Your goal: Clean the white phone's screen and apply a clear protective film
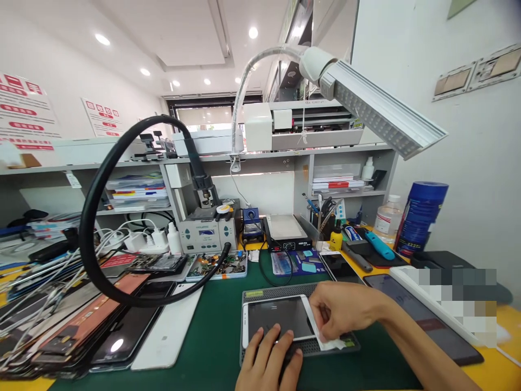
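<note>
A white-framed tablet (280,319) with a dark screen lies lengthwise on a grey perforated pad (299,289) at the front of the work mat. My left hand (268,361) comes up from below, its spread fingers resting on the tablet's near edge and screen. At the tablet's right end, my right hand (342,309) is closed, with bent fingers pinching a white wipe (328,342). The wipe lies along that end and hangs over onto the pad. My right fingertips are partly hidden behind the hand.
Stacked phones and screens (118,336) crowd the left, beneath a looping black hose (87,239). A rework station (209,231) and a hot plate (287,231) stand behind. At right lie a large dark screen (423,320), bottles and a blue canister (421,217). A lamp (378,103) hangs above.
</note>
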Available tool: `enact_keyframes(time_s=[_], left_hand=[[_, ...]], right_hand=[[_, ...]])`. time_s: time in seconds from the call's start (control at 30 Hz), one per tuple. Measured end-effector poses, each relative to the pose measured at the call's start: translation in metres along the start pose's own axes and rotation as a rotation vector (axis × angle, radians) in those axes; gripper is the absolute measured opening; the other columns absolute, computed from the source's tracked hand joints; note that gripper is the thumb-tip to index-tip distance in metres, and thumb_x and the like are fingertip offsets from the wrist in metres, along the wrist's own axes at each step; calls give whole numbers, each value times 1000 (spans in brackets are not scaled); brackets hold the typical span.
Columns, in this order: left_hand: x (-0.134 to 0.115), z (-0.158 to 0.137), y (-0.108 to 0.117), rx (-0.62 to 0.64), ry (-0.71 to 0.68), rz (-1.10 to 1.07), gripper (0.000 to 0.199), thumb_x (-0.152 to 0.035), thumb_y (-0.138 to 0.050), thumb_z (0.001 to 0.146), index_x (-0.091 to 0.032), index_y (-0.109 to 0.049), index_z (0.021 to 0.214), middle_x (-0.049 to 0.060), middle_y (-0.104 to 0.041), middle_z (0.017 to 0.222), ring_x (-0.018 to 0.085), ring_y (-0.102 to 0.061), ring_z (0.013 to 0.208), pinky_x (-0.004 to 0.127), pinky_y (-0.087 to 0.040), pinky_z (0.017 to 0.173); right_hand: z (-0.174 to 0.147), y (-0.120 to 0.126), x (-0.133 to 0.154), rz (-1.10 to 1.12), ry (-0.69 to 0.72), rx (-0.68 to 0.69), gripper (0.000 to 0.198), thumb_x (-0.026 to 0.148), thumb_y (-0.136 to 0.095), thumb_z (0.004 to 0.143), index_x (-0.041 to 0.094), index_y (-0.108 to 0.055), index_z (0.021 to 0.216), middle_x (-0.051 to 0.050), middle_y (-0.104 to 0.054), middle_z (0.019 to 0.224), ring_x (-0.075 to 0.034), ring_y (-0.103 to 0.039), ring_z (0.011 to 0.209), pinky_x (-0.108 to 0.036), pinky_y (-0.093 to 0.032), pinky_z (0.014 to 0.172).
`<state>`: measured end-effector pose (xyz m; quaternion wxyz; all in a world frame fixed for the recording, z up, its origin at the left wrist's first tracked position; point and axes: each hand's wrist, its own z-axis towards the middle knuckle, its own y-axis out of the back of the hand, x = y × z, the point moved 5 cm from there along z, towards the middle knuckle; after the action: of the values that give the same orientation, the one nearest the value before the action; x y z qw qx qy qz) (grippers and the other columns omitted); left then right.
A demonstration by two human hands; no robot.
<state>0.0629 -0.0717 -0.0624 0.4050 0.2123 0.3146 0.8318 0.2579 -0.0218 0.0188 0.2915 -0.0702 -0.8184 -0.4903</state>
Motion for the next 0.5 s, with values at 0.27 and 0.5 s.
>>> enact_keyframes(time_s=[0.27,0.5], left_hand=[[36,47,43,287,6,-168,41,-47,-69,83,-27,-68,119,6,-66,132,31,-60,123,44,-55,97],[61,70,58,590,216,-257,45,-40,-75,75,-35,-69,119,1,-61,138,31,-55,128,49,-47,107]], right_hand=[[0,-1,-1,-8,-3,-9,14,22,-74,60,16,-77,72,1,-71,66,-13,-59,58,-18,-37,45],[-1,0,1,-27,5,-27,13,22,-75,59,16,-78,70,1,-71,64,-13,-59,56,-19,-35,44]])
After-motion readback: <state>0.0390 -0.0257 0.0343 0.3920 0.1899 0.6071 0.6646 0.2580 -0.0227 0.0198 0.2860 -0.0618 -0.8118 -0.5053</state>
